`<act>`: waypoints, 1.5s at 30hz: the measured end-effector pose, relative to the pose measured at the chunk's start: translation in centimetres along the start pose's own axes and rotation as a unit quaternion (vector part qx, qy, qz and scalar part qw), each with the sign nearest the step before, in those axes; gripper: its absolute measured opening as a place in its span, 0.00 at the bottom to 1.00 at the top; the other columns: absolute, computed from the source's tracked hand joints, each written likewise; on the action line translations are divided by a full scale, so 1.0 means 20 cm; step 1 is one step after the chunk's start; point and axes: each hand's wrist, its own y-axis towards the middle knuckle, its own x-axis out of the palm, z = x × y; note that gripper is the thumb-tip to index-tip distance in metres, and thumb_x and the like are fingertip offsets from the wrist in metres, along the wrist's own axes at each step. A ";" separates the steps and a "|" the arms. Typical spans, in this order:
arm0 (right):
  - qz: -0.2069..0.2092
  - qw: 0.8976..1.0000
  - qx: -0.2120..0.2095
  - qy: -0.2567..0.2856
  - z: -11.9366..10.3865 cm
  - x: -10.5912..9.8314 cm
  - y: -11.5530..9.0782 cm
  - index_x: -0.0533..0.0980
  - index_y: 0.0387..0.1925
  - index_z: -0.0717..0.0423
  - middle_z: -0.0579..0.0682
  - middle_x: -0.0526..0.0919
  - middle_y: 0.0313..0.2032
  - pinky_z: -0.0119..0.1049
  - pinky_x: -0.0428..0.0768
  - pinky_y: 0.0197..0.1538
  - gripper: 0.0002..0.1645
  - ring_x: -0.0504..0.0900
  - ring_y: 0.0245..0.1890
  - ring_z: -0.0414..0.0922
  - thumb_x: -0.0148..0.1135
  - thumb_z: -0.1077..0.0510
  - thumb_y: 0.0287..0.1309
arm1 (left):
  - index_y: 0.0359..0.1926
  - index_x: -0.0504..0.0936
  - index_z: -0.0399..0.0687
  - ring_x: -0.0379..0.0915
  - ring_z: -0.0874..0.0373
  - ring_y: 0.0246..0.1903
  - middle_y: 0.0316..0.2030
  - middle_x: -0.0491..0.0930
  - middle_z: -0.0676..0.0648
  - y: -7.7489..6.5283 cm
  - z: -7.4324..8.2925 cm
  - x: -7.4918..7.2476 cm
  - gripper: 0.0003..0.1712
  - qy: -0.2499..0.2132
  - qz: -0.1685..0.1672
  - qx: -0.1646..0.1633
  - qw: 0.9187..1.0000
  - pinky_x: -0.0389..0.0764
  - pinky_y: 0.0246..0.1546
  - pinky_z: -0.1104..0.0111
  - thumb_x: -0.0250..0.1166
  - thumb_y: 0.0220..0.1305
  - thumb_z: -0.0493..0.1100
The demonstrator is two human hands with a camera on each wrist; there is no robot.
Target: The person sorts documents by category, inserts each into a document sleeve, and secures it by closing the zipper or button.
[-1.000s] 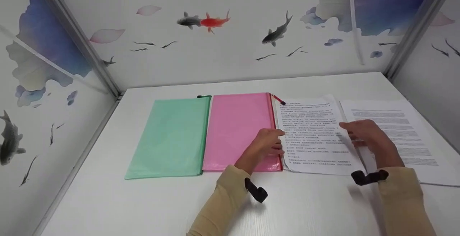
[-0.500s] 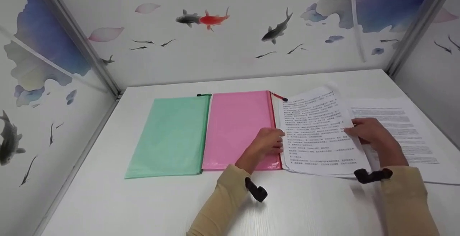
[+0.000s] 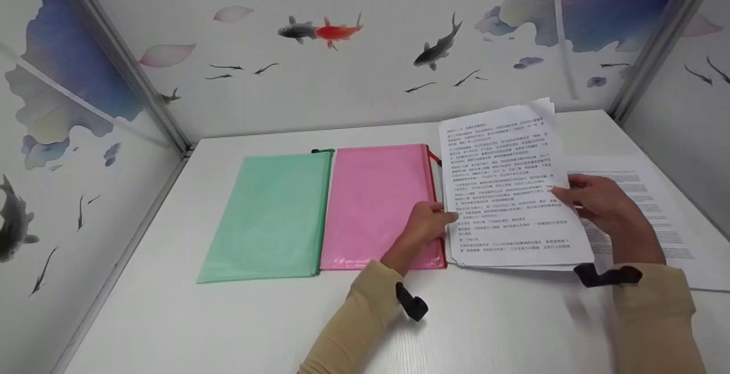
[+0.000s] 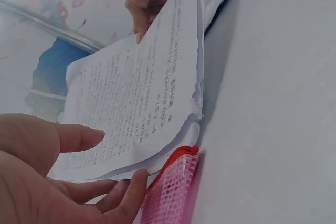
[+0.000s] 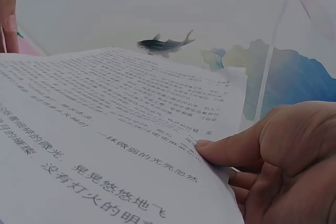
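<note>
Gripping sheets point(image 3: 505, 191) reading “没有灯火”, right hand point(image 3: 613, 206) pinched, left hand point(image 3: 425, 228) loosely round opposite edge.

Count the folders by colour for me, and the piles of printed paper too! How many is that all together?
Green folder: 1
Pink folder: 1
Piles of printed paper: 2 (the held pile and the flat pile, partly covered)
Total: 4

Right hand point(image 3: 610, 206) pinches printed sheets point(image 3: 502, 191) at right edge; left hand point(image 3: 421, 230) at left edge; pink folder point(image 3: 376, 203) beside
</note>
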 end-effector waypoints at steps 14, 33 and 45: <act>-0.014 0.999 -0.045 0.003 -0.02 0.01 -0.02 0.56 0.74 0.58 0.27 0.83 0.40 0.31 0.85 0.46 0.43 0.86 0.42 0.33 0.63 0.45 0.67 | 0.55 0.82 0.39 0.84 0.57 0.36 0.41 0.86 0.45 0.03 0.02 -0.01 0.17 -0.028 0.020 0.059 0.998 0.86 0.40 0.65 0.65 0.65 0.33; 0.004 0.992 -0.041 0.122 0.02 -0.03 0.00 0.53 0.76 0.57 0.30 0.86 0.37 0.30 0.85 0.40 0.45 0.86 0.38 0.34 0.63 0.49 0.67 | 0.53 0.84 0.39 0.81 0.53 0.30 0.37 0.86 0.40 0.10 0.06 -0.10 0.16 -0.022 0.066 0.059 0.996 0.86 0.32 0.63 0.64 0.65 0.33; -0.010 0.985 -0.050 0.165 0.05 -0.06 -0.02 0.57 0.71 0.52 0.33 0.87 0.39 0.30 0.84 0.39 0.38 0.87 0.38 0.35 0.63 0.51 0.67 | 0.58 0.79 0.44 0.78 0.49 0.50 0.50 0.82 0.43 0.09 0.04 -0.09 0.17 0.294 0.165 0.143 0.931 0.81 0.54 0.57 0.59 0.72 0.43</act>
